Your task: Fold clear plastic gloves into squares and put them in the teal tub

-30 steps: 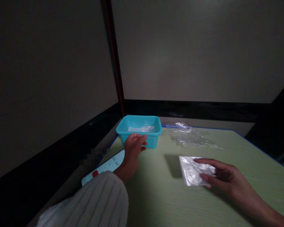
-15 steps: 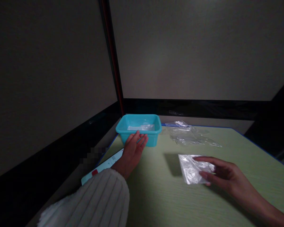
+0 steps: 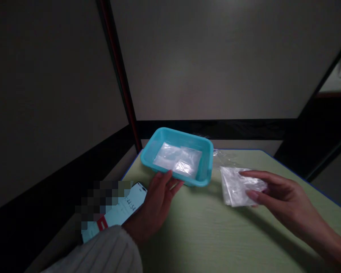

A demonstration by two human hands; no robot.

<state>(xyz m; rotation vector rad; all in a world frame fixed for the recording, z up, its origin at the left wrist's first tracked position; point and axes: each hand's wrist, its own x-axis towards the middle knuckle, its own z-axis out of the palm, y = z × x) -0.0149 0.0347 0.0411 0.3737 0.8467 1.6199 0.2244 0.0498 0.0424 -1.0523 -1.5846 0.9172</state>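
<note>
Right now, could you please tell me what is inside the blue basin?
Inside the blue basin, at least two folded pieces of plastic lie side by side. Whatever is beneath them is covered, so I cannot tell whether more are stacked there.

dim, soft shadow beneath right hand (image 3: pixel 284 199)

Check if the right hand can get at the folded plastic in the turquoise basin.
Probably not without letting go first: the right hand pinches another piece of folded plastic. The basin is open on top, so the way in looks free.
</note>
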